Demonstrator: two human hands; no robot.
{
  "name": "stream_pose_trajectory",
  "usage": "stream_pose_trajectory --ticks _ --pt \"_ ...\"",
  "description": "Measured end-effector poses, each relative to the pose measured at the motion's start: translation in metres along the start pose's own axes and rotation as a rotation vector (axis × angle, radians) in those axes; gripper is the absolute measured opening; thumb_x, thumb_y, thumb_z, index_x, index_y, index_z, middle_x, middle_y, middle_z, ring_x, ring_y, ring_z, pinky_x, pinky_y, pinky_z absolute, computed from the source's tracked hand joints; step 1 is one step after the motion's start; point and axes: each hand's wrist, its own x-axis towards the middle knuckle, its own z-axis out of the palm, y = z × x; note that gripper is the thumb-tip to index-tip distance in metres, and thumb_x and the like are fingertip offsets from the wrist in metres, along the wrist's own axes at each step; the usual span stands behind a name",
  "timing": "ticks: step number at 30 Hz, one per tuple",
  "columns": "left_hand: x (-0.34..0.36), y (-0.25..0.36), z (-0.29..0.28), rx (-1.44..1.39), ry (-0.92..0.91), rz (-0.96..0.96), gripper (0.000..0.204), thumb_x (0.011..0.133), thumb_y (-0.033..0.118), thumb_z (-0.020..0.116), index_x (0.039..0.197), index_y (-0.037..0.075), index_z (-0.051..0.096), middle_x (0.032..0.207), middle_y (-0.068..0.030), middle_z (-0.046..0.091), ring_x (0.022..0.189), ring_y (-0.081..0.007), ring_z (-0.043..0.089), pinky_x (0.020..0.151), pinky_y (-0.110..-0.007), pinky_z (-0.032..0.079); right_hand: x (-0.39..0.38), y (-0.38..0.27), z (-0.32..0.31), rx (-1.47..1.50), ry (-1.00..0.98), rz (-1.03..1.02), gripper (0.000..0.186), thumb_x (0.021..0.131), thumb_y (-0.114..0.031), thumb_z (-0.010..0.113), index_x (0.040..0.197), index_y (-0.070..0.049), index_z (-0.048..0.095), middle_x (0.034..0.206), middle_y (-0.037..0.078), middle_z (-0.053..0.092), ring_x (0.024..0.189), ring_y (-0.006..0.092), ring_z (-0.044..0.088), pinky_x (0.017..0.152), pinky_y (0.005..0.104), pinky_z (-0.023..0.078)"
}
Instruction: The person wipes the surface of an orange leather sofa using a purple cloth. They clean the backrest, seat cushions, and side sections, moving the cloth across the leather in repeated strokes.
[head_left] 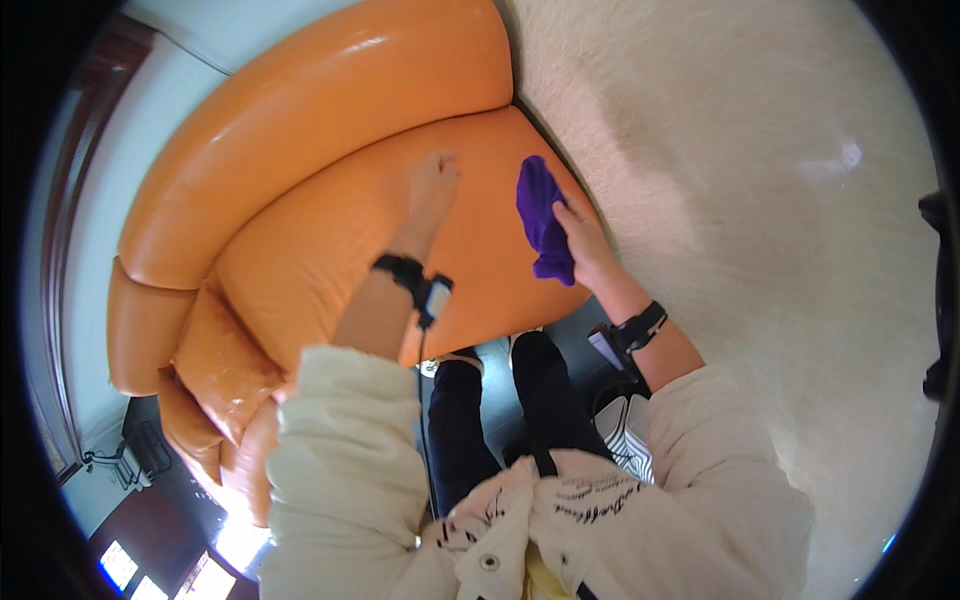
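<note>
Right hand (588,243) grip closed round a soft purple fabric cloth (543,220), hanging above the right end of a smooth orange leather-look seat (320,235), near its side edge; a mottled pale-beige expanse (760,220) lies just beyond. Left hand (433,185) motion-blurred over mid-seat, fingers curled, can't tell if fully clenched. Hands well apart, open seat between; more room leftward, up to the curved padded orange backrest (330,95). Front seat edge near the light-coloured shoes (468,362).
</note>
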Motion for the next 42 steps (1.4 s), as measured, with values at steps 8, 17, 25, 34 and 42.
stream_pose_trajectory --ticks 8,17,25,34,42 --pt "-0.058 -0.255 0.094 -0.118 0.307 -0.263 0.028 0.098 0.02 0.051 0.118 0.002 0.059 0.114 -0.0189 0.063 0.105 -0.0339 0.061 0.092 -0.042 0.047 0.106 0.25 -0.023 -1.577 -0.121 -0.496 0.043 0.089 -0.033 0.065 0.131 -0.024 0.061 0.142 0.01 0.048 0.138 0.036 0.034 0.111 0.0646 0.022" --pt "-0.073 -0.292 0.113 0.441 0.066 0.177 0.043 0.096 0.016 0.052 0.137 0.006 0.048 0.137 -0.0153 0.051 0.131 -0.0349 0.042 0.11 -0.047 0.031 0.117 0.299 -0.074 -1.66 0.05 -0.542 0.063 0.073 -0.027 0.074 0.133 -0.023 0.059 0.15 0.012 0.04 0.143 0.039 0.028 0.115 0.0617 0.019" --pt "-0.092 -0.305 0.162 0.606 -0.136 0.214 0.053 0.098 0.015 0.048 0.149 0.008 0.035 0.156 -0.0121 0.031 0.147 -0.032 0.023 0.119 -0.048 0.017 0.011 0.372 -0.185 -1.212 0.835 -0.139 0.059 0.086 -0.019 0.056 0.142 -0.008 0.047 0.15 0.028 0.033 0.136 0.0521 0.031 0.113 0.0583 0.026" --pt "-0.077 -0.321 0.131 0.483 0.005 0.19 0.053 0.099 0.016 0.046 0.148 0.003 0.033 0.156 -0.0147 0.032 0.147 -0.0339 0.023 0.12 -0.049 0.016 0.086 0.322 -0.192 -1.495 0.701 -0.441 0.054 0.088 -0.029 0.057 0.14 -0.013 0.052 0.146 0.022 0.044 0.132 0.0554 0.034 0.108 0.0639 0.028" --pt "-0.065 -0.338 0.076 0.51 0.406 -0.032 0.049 0.099 0.021 0.047 0.145 0.006 0.036 0.146 -0.0167 0.041 0.135 -0.037 0.036 0.112 -0.053 0.024 0.157 0.339 -0.003 -1.583 -0.382 -0.591 0.054 0.086 -0.043 0.063 0.135 -0.02 0.058 0.152 0.006 0.042 0.145 0.0365 0.025 0.117 0.0597 0.017"
